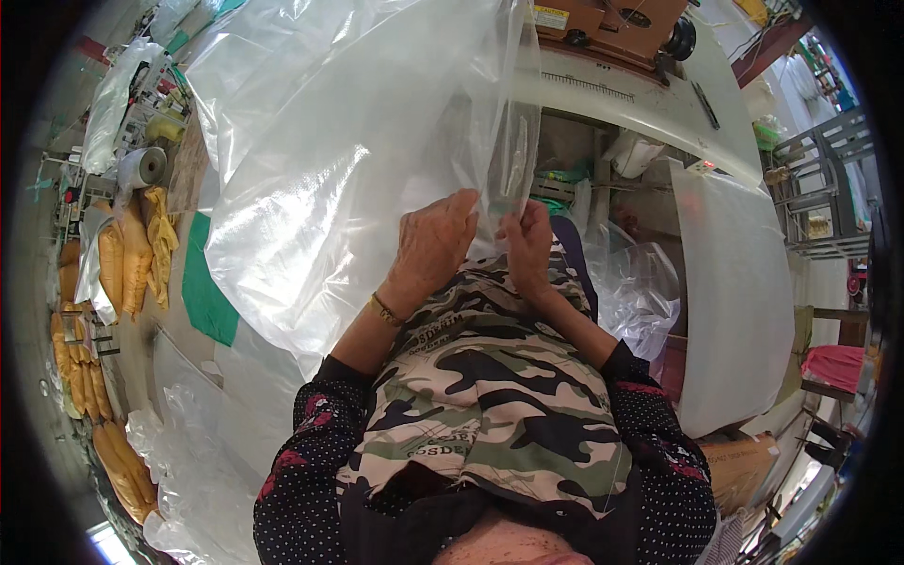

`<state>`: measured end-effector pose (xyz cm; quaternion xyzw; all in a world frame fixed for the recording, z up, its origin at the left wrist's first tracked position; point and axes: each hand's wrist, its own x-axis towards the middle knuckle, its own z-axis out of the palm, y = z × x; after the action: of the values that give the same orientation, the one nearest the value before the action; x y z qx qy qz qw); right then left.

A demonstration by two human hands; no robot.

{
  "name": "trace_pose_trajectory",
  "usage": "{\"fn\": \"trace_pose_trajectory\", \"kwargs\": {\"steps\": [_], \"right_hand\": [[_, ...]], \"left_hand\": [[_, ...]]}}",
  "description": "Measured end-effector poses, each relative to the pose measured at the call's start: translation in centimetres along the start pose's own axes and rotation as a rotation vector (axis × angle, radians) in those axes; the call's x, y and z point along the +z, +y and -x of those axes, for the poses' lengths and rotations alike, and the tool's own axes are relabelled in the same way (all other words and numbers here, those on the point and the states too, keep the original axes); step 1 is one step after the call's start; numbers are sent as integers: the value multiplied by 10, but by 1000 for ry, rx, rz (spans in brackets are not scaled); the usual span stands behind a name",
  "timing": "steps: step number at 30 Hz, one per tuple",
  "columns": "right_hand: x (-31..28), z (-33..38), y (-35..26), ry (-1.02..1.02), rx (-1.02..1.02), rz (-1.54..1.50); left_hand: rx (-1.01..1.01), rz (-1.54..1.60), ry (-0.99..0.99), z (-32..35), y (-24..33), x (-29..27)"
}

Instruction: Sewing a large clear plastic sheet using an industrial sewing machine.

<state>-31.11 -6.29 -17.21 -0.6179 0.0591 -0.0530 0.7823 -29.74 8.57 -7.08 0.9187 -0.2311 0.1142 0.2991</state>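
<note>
A large sheet of clear plastic film point(320, 160) spreads before me and to my left, its folded right edge running up toward the machine. My left hand point(435, 243) is closed on the film close to that edge, thumb and fingers pressed together. Just to its right, my right hand point(529, 247) pinches the near end of the folded edge between curled fingers. Both hands are close together above my lap, over a camouflage apron point(499, 377). The fingertips of the left hand are partly hidden.
Ahead to the right, a brown sewing machine point(612, 28) stands on a white table point(650, 99) with a ruler strip. A dark pen-like tool point(704, 105) lies there. A white panel point(734, 301) hangs at the right. Crumpled film point(636, 292) lies beside me; yellow sacks point(137, 250) are at the left.
</note>
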Motion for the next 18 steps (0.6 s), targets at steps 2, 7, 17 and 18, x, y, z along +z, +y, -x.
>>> {"fn": "trace_pose_trajectory", "kwargs": {"steps": [2, 7, 17, 18], "right_hand": [[-8, -4, 15, 98, -70, -10], [-11, 3, -1, 119, -301, 336], [14, 0, -108, -533, -713, 823], [14, -2, -108, -567, -697, 872]], "left_hand": [[-14, 12, 42, 1, 2, 3], [55, 17, 117, 0, 8, -1], [20, 155, 14, -4, 6, -27], [23, 156, 10, -3, 4, -26]]}}
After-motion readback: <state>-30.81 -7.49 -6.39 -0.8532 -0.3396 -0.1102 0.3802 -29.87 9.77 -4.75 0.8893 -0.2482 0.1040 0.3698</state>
